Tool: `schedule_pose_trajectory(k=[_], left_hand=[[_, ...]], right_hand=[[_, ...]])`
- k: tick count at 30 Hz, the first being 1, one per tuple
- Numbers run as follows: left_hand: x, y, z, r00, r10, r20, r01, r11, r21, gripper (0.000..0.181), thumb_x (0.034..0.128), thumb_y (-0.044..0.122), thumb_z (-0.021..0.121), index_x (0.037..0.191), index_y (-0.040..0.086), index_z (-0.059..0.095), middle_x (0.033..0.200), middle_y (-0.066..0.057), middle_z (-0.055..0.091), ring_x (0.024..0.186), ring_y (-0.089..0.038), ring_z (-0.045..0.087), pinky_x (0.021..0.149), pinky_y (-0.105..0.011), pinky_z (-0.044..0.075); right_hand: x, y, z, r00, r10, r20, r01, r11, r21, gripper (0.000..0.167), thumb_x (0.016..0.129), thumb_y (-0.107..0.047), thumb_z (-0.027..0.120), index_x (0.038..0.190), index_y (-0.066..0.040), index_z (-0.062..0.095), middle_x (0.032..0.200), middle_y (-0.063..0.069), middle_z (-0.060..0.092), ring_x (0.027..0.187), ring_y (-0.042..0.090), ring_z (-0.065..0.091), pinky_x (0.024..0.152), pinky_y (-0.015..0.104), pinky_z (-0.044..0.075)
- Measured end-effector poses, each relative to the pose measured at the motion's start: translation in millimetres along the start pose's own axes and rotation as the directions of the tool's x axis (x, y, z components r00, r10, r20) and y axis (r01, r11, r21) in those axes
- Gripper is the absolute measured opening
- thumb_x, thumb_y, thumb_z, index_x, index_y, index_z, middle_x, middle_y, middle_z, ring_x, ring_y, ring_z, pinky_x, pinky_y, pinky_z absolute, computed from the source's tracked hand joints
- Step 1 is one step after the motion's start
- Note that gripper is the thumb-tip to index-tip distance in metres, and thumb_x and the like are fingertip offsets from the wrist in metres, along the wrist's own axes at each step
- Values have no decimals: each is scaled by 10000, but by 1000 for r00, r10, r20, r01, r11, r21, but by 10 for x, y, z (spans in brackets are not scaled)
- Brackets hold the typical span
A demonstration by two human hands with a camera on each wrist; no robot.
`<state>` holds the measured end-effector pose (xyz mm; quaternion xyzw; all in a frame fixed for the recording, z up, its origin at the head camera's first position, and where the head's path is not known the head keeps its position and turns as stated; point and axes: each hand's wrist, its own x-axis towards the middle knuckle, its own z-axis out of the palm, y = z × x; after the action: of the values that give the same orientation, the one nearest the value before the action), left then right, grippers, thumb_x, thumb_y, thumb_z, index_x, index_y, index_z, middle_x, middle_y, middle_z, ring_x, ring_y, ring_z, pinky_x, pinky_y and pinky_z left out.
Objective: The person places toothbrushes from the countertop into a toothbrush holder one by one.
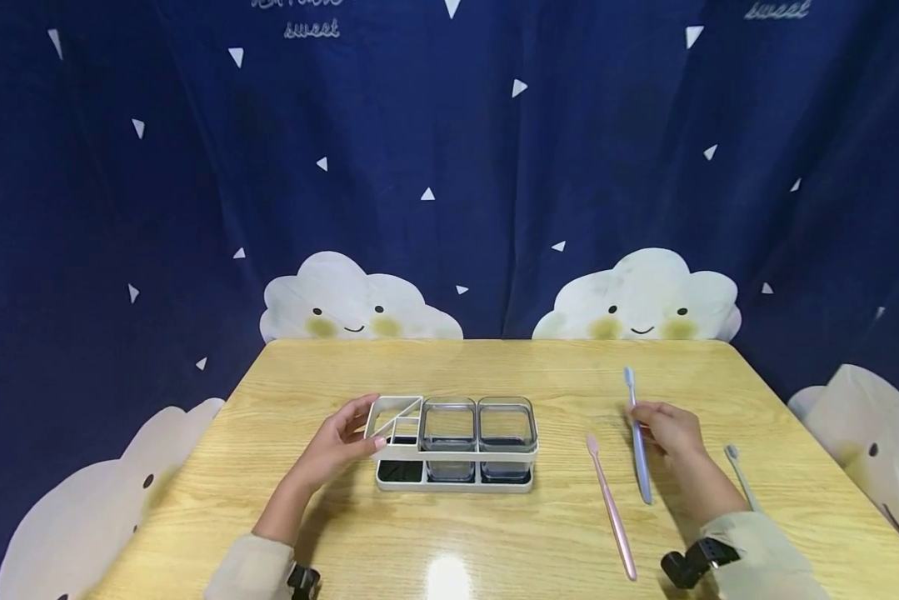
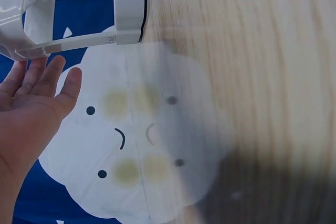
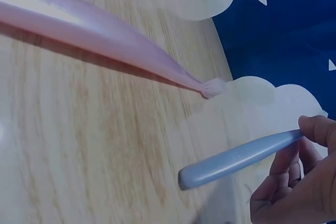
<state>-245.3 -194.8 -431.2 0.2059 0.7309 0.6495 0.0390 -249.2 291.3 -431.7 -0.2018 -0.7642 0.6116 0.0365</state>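
Blue toothbrush (image 1: 639, 452) in head view, pinched in right hand (image 1: 672, 429) between pink (image 1: 611, 506) and grey-green toothbrushes (image 1: 742, 479), left hand (image 1: 337, 444) spread at white holder's end (image 1: 456, 457), left wrist view, extended fingertips at holder's edge, right wrist view, thumb and fingers pinching blue handle (image 3: 236, 161), pink handle nearby on table (image 3: 115, 145)

the blue toothbrush (image 3: 241, 157) in my right grip (image 1: 670, 429) looks smooth, shiny plastic, the pink toothbrush (image 1: 611, 507) glossier. i see a smooth plastic rack (image 1: 456, 457), clear glossy cups (image 1: 450, 425), a shiny wood-grained table (image 1: 524, 533) and a matt cloth curtain (image 1: 456, 125).
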Motion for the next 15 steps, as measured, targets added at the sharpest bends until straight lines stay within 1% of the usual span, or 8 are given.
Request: schedule_pose_trajectory(k=[3,6,9,10,11,13,15], left_hand=[[-5,1,-2,1000,4,-2,-4,1000,5,647,818,20,691,1378,-20,368,1302,-297,435,1194,-462,399,963,-380,396],[-3,2,-5,1000,8,-8,-8,1000,10,644,816,22,693,1375,-16,375,1299,-295,439,1190,-453,409,970,-404,387],[1,-8,-7,1000,6,-7,-6,1000,10,645,816,25,695,1376,-11,377,1297,-292,442,1192,-445,411,977,-418,378],[1,-11,-6,1000,6,-7,-6,1000,9,646,816,26,695,1377,-12,376,1296,-289,444,1193,-445,410,978,-420,375],[1,-16,-5,1000,5,-4,-5,1000,7,647,818,25,694,1378,-13,373,1297,-289,443,1194,-447,407,977,-411,378],[0,-21,-5,1000,3,-3,-3,1000,9,648,819,27,694,1380,-13,370,1298,-282,446,1197,-445,405,979,-410,375],[-1,-15,-6,1000,5,-4,-5,1000,11,649,820,26,693,1381,-14,368,1298,-276,449,1198,-442,404,983,-419,369]], right_hand=[[-26,-21,4,1000,-1,11,1,1000,-1,101,860,-232,649,901,-169,717,745,-116,625,699,86,554,622,349,374],[-62,-39,3,1000,-6,17,6,1000,11,104,864,-249,648,911,-188,716,763,-126,630,719,76,562,667,361,364],[-93,-48,-2,1000,-11,2,11,1000,21,119,857,-269,659,932,-196,716,782,-123,644,721,67,575,688,373,370],[-76,-29,-11,1000,-13,0,13,999,30,120,844,-289,674,923,-210,718,794,-116,653,722,68,584,672,381,377],[-43,5,-23,1000,-14,-7,14,999,36,137,823,-321,695,917,-223,717,807,-106,661,723,69,593,652,380,386],[124,166,-35,999,-20,-36,22,998,61,206,790,-376,726,932,-227,714,836,-87,673,728,80,604,635,374,377],[285,309,-60,999,-30,-41,33,996,80,271,765,-419,741,958,-230,707,870,-72,682,749,93,616,619,364,369]])
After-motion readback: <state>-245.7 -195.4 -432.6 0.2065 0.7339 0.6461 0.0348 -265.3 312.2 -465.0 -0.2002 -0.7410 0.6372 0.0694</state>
